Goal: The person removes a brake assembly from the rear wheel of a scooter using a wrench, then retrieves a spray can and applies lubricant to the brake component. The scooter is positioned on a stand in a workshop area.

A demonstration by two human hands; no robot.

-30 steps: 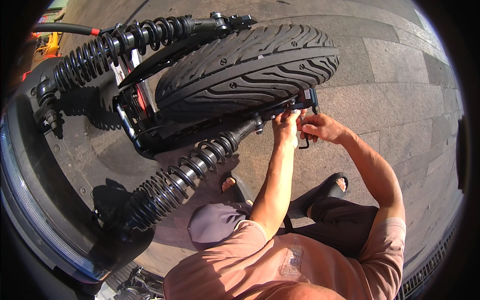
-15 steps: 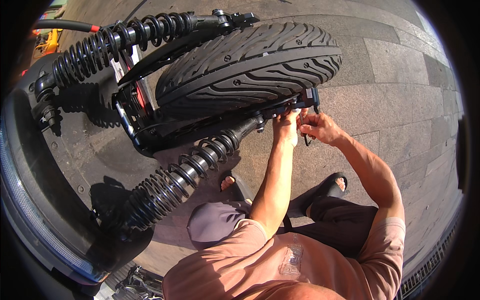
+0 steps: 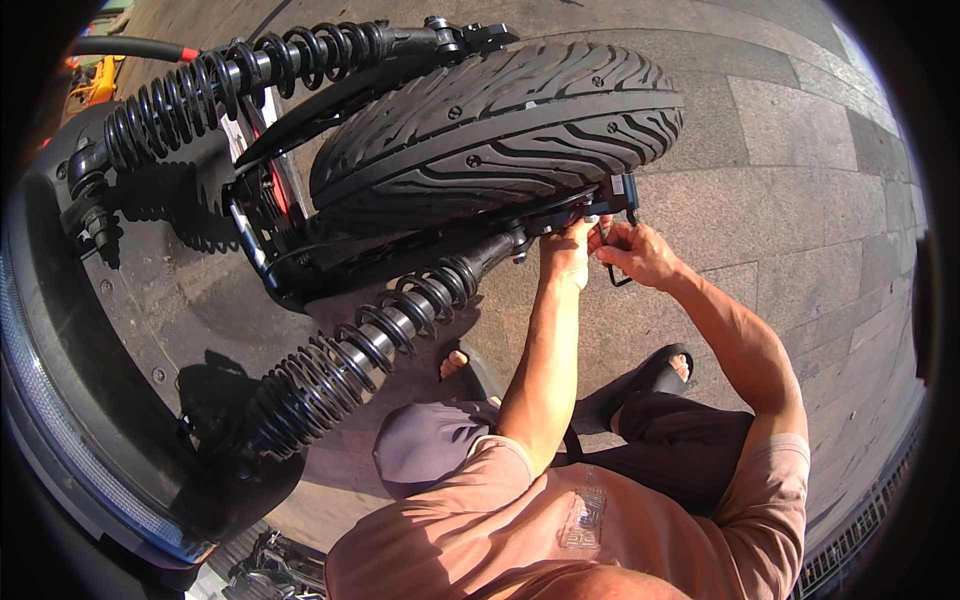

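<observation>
A motor scooter's wheel with a black treaded tyre (image 3: 500,130) stands between two black coil-spring shock absorbers. At the lower right end of the swingarm (image 3: 480,222), by the axle, both my hands work close together. My left hand (image 3: 568,252) reaches up under the axle fittings, its fingers bent and mostly hidden by the metal; what they grip does not show. Just right of it, my right hand (image 3: 643,255) pinches a black L-shaped hex key (image 3: 614,278), whose bent end hangs below the fingers. Above that hand is a dark block with a small pale label (image 3: 622,192).
The near shock absorber (image 3: 370,345) slants down to the left, beside my left forearm. A far shock absorber (image 3: 240,80) lies beyond the tyre. A dark curved fender (image 3: 60,330) fills the left side. Grey paving (image 3: 790,230) spreads to the right, and my sandalled feet are below.
The hex key has turned a little, its bent end now pointing further right. My left hand has shifted slightly left; the wheel has stayed put.
</observation>
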